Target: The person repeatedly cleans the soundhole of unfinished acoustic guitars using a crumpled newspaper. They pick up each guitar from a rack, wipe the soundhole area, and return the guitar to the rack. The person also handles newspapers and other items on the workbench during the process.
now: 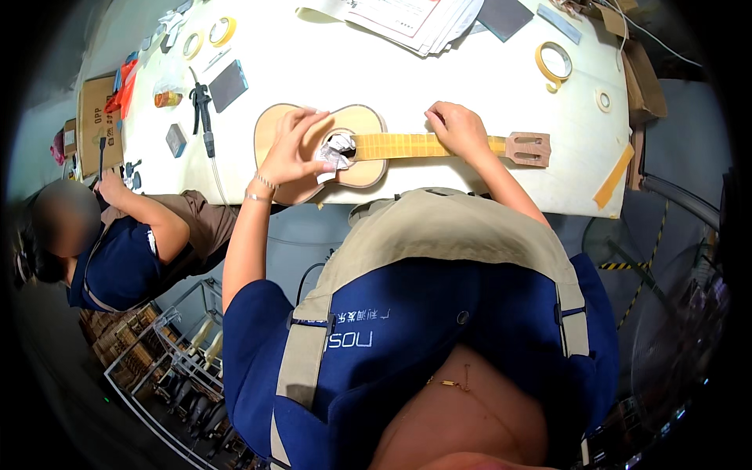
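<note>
A small unfinished guitar or ukulele [370, 114] lies on the table in front of me, its pale wooden body to the left. Crumpled printed paper [339, 154] fills much of its soundhole. My left hand [294, 144] is spread over the body, fingers apart, with the thumb touching the paper's lower edge. Yellow masking tape covers the neck [399, 147], which ends in a slotted wooden headstock [529, 150]. Across the neck near the headstock lies my right hand [461, 129], fingers curled past its far edge; whether they pinch something small is hidden.
An air blow gun [202, 114] with a hose, a dark flat block [229, 86] and a small grey block [175, 140] lie left. Tape rolls [553, 61] and a paper stack [405, 23] lie farther back. A co-worker [129, 252] sits at the left beside a metal rack [147, 376].
</note>
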{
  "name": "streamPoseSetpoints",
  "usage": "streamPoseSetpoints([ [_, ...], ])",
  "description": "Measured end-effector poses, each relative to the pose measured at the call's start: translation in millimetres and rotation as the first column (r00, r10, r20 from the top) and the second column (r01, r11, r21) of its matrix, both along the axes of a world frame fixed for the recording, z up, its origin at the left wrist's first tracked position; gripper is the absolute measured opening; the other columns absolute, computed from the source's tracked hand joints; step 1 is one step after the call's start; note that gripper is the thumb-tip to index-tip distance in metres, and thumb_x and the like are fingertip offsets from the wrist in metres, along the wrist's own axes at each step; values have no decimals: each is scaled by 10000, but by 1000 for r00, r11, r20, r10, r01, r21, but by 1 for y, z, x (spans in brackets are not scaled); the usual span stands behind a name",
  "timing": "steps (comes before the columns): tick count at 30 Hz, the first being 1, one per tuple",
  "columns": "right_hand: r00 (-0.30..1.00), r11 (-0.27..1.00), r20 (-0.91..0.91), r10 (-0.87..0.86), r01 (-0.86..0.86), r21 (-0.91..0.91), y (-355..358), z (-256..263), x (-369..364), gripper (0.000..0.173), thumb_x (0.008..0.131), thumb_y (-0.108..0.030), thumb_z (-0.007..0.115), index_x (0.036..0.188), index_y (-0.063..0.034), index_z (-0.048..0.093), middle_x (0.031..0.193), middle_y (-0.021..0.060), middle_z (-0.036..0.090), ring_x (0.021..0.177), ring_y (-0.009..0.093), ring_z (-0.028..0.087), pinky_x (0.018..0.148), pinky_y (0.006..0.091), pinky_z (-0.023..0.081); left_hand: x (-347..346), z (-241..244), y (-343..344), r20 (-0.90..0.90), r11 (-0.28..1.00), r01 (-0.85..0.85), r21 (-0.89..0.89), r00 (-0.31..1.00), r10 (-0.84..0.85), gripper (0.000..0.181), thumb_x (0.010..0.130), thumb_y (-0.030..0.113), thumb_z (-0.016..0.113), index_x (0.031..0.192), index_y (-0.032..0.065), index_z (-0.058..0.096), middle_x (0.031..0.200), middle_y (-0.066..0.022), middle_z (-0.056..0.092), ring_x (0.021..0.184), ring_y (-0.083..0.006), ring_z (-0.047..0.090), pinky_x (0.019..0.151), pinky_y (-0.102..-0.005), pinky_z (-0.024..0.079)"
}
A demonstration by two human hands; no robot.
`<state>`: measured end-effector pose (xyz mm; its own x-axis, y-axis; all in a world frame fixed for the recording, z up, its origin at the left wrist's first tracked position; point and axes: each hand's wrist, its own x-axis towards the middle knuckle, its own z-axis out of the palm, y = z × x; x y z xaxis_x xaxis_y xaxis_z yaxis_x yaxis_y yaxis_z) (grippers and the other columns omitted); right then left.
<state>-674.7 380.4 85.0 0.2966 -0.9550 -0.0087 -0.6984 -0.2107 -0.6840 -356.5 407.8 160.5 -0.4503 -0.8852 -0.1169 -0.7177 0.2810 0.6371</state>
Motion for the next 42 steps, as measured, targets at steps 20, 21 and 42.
streamPoseSetpoints([
  [20, 999, 999, -46, 20, -18, 50, 0, 2, 0, 206, 848, -237, 517, 827, -70, 635, 782, 112, 637, 742, 284, 606, 669, 381, 479, -41, -27, 37, 58, 901, -192, -389, 971, 232, 132, 805, 184, 534, 823, 95, 630, 809, -45, 616, 809, -247, 531, 773, -375, 369],
  [21, 999, 999, -45, 24, -22, 45, 0, 2, 0, 208, 849, -237, 514, 829, -71, 637, 783, 113, 637, 742, 285, 606, 672, 381, 479, -44, -34, 43, 88, 921, -152, -359, 977, 196, 125, 798, 181, 544, 822, 91, 627, 814, -39, 613, 831, -237, 530, 782, -367, 351],
  [42, -554, 449, 368, -747, -11, 894, 66, -5, 6, 505, 861, -406, 529, 1160, -11, 435, 1038, 135, 554, 1054, 278, 515, 969, 417, 404, 116, -65, 33, -8, 648, -688, 325, 683, 730, 796, 683, 242, 792, 1307, 12, 353, 990, -176, 596, 863, -185, 578, 726, -279, 472],
])
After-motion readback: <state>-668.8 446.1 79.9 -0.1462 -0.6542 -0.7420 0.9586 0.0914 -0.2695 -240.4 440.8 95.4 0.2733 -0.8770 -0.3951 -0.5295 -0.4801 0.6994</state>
